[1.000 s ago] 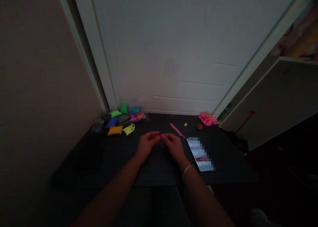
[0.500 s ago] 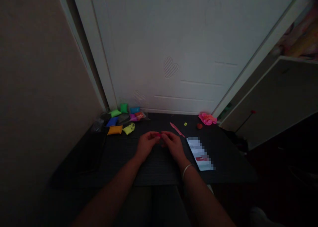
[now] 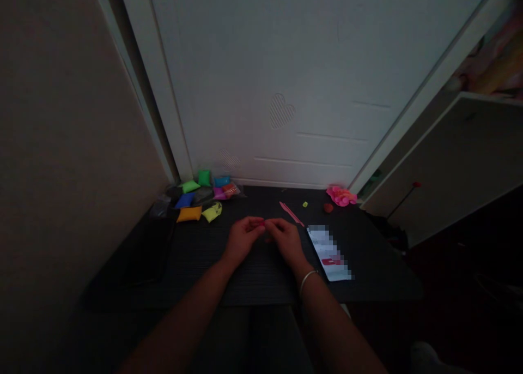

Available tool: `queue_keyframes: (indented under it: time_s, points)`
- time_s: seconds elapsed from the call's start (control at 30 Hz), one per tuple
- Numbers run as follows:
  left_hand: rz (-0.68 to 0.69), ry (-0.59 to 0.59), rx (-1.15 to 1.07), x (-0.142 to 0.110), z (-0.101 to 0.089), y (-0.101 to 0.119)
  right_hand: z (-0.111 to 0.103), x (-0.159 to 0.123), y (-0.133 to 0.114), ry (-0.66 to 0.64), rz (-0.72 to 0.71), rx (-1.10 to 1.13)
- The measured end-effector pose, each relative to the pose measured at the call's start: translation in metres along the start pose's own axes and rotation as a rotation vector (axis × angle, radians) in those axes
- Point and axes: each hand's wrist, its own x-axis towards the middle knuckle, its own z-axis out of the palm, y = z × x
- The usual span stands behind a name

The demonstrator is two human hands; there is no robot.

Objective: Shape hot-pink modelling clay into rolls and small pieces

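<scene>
Left hand (image 3: 241,240): grip pinching small pink piece (image 3: 262,223).
Right hand (image 3: 286,239): grip pinching same piece.
Pink tools (image 3: 291,214): slender, hands' 2 o'clock.

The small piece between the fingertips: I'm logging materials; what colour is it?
The small piece looks deep pink, best seen in the head view.

From the head, one camera is looking forward and down, facing a white panel (image 3: 241,63) up top and the near dark table (image 3: 196,270) below.
</scene>
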Motion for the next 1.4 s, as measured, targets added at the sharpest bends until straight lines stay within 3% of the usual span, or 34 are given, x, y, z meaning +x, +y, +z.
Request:
queue_keyframes:
  time_s: [0.4, 0.73, 1.03, 1.4]
  points:
    - [-0.063, 0.028, -0.047, -0.0001, -0.0001, 0.0003, 0.0008, -0.0002, -0.001, -0.02, 0.02, -0.035]
    - [-0.026, 0.063, 0.016, 0.0037, -0.0027, -0.0034, 0.0031, -0.0006, -0.0016, -0.042, 0.017, -0.053]
    - [-0.153, -0.003, -0.176, -0.0015, -0.0003, 0.0032, 0.001, 0.0003, -0.0001, -0.033, 0.04, 0.01]
    - [-0.107, -0.02, -0.072, -0.0012, 0.0002, 0.0006, 0.0001, 0.0014, 0.0024, -0.036, 0.029, -0.033]
